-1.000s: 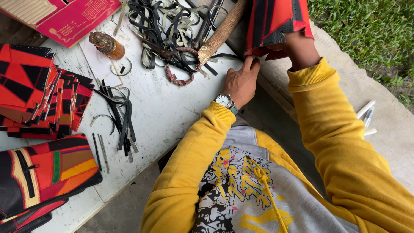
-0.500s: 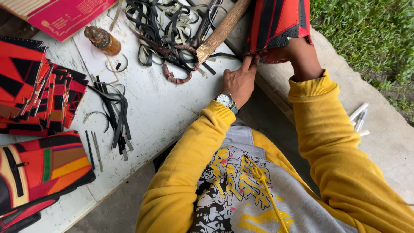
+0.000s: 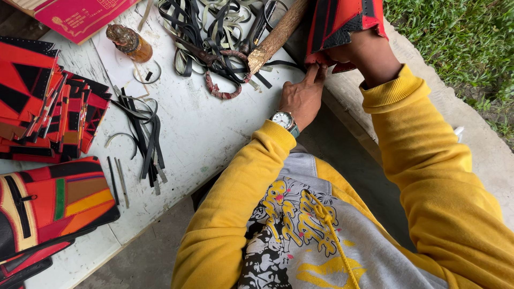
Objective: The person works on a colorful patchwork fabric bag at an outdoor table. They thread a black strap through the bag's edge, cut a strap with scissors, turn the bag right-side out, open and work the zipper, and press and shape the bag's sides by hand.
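The right hand is closed around the lower edge of a red and black patchwork piece, thumb and fingers clamped on it from below so it stands up off the table edge. The left hand rests on the table just beside it, fingers pinched together on the piece's bottom corner, the forefinger pointing up into the seam. Held this way, one hand carries the piece while the other is free for fine fingertip work at the edge. A wristwatch with a pale dial sits at the left cuff of the yellow sleeves.

The piece looks like stitched leather or a similar stiff sheet, in flat angular panels of red and black with a dark border. It sits at the far right corner of the table, touching both hands, next to a rough wooden stick whose cut end points at the left hand.

Elsewhere in the head view, a tangle of thin black strips lies at the top of the white, scuffed table, with a few more strips loose at its middle. A stack of similar red and black panels is fanned at the left, within reach, and a finished-looking pouch with orange, green and cream bands lies below it. A small brown bottle stands near a pink box. Grass borders the concrete on the right.
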{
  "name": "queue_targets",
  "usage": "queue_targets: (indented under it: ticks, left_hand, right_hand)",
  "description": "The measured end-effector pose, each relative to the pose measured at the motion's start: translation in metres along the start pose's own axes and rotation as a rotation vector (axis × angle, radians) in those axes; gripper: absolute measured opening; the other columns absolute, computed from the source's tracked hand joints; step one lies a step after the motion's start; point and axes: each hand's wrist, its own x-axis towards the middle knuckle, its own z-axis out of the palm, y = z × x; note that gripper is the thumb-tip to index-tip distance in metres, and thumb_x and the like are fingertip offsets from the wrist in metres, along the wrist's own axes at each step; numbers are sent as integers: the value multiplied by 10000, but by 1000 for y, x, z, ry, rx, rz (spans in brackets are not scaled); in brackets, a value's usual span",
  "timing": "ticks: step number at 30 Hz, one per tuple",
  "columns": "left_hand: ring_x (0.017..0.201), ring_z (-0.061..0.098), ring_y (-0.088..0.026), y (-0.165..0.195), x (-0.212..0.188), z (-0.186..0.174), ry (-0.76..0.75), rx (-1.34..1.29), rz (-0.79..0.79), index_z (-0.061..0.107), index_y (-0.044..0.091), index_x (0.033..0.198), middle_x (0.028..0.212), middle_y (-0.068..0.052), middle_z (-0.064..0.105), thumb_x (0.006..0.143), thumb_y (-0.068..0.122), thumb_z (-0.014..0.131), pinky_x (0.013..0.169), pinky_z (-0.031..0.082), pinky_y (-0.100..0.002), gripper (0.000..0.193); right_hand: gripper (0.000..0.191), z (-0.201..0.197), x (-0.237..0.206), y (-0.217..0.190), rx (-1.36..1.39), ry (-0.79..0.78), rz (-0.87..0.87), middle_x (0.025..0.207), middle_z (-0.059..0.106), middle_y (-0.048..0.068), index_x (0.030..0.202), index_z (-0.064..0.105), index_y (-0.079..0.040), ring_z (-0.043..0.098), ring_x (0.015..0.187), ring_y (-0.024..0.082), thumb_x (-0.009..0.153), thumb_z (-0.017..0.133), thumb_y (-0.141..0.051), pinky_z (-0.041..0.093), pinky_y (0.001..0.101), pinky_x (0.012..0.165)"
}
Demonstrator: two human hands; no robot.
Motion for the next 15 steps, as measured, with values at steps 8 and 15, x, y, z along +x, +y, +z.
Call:
queue_targets:
  ticks: [8,15]
  left_hand:
    - [830,731,-258,0,0,6,68,19,12,371,109,1541,1491,-90,449,916,101,538,759,523,-481,648]
    - [844,732,-262,-1,-3,3,94,-14,30,383,111,1527,1462,-98,467,902,105,552,764,524,-491,647]
  right_hand:
    - [93,7,10,1,16,-68,60,923,735,-42,1017,769,-226,669,866,106,957,721,-277,581,309,704]
    - [120,4,14,2,51,-99,80,949,743,-37,1061,761,-210,694,905,116,994,682,-270,608,317,733]
